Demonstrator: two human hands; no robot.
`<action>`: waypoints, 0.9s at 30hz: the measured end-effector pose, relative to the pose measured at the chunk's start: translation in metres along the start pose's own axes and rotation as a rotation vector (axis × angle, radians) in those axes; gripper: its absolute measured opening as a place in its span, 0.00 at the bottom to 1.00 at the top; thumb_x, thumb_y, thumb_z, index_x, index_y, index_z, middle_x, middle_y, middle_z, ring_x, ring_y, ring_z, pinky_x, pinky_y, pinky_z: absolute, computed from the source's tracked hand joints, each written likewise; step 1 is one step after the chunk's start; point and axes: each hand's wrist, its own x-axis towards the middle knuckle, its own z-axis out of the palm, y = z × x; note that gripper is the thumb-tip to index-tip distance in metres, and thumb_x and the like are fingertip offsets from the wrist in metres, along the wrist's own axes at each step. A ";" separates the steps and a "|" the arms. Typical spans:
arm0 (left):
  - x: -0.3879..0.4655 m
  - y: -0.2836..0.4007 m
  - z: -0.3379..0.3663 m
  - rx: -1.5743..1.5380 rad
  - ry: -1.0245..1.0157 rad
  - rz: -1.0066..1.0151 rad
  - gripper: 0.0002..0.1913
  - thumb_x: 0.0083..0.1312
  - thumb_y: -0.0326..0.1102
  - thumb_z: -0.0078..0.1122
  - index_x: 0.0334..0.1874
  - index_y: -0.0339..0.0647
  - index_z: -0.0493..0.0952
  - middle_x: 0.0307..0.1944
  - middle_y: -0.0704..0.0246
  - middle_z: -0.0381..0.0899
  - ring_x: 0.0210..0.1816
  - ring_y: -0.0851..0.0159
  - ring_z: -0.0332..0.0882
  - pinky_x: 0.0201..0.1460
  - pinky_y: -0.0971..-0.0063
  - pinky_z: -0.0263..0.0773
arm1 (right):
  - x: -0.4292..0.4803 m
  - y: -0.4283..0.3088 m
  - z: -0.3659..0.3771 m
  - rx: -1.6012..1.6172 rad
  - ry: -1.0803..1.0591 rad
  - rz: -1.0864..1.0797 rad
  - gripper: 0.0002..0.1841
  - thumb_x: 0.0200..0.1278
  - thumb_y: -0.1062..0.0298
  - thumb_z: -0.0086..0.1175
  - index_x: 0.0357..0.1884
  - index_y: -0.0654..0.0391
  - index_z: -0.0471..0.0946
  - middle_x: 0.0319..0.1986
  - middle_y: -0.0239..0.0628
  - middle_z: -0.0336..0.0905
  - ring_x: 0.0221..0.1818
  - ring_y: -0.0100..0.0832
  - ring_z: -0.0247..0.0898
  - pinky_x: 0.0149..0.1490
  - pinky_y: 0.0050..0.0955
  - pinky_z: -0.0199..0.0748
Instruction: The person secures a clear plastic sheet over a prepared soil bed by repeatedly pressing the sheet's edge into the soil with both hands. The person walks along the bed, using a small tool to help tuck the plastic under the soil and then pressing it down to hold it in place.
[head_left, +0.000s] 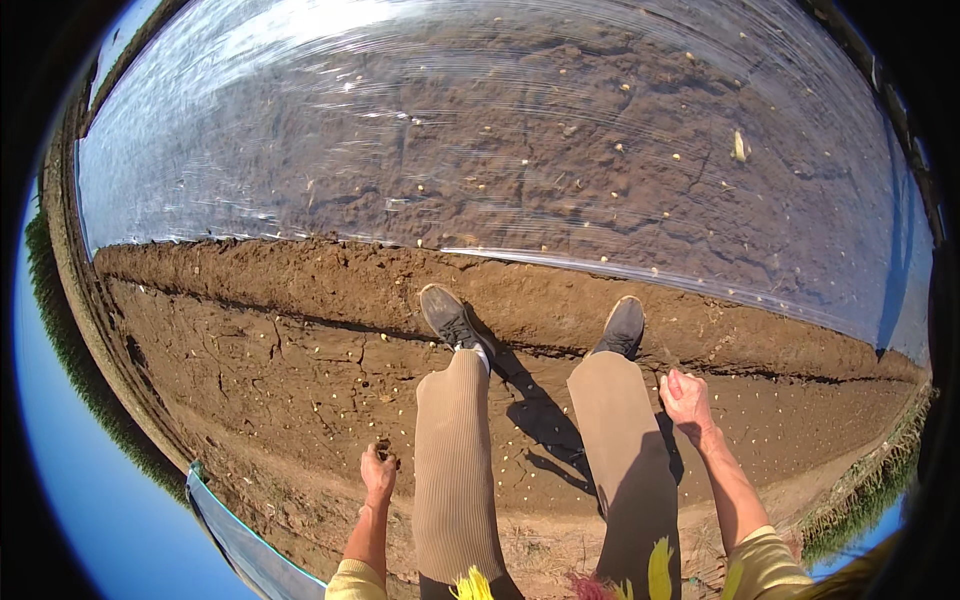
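Note:
My left hand (377, 472) hangs low beside my left leg, its fingers curled around what looks like a dark clod of soil (384, 449). On the other side, my right hand (685, 403) is closed in a fist near my right knee; nothing shows in it. Clear plastic film (525, 105) stretches over a soil bed dotted with pale seeds (619, 148). Its near edge lies along a raised soil ridge (225, 266), partly gathered into a shiny fold (570, 260). Below the ridge, bare cracked soil (300, 375) also carries scattered pale seeds (316, 349).
My shoes, left (450, 315) and right (624, 324), stand on the ridge beside a narrow dark groove (285, 309). A netting panel (251, 544) with a teal edge is at lower left. Green plants (862, 495) border the lower right. A pale husk-like piece (740, 146) lies upper right.

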 end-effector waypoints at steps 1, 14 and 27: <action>-0.007 0.011 0.025 0.102 0.039 0.082 0.18 0.62 0.32 0.67 0.55 0.41 0.83 0.39 0.58 0.86 0.43 0.53 0.86 0.49 0.63 0.80 | 0.006 0.000 -0.004 0.004 0.003 -0.019 0.16 0.68 0.71 0.59 0.22 0.60 0.69 0.19 0.49 0.71 0.25 0.54 0.71 0.36 0.50 0.70; 0.119 0.288 0.145 -0.125 0.005 0.304 0.15 0.73 0.40 0.63 0.54 0.38 0.79 0.52 0.48 0.81 0.52 0.40 0.80 0.53 0.49 0.75 | 0.114 -0.063 0.029 -0.029 -0.104 -0.326 0.18 0.62 0.78 0.62 0.20 0.62 0.65 0.18 0.46 0.64 0.22 0.51 0.62 0.32 0.45 0.64; 0.237 0.423 0.255 -0.914 -0.090 -0.196 0.18 0.68 0.43 0.68 0.33 0.30 0.84 0.29 0.55 0.87 0.32 0.52 0.84 0.41 0.55 0.74 | 0.196 -0.044 0.138 0.262 -0.114 -0.520 0.19 0.63 0.86 0.60 0.20 0.63 0.63 0.18 0.38 0.63 0.21 0.39 0.59 0.32 0.37 0.63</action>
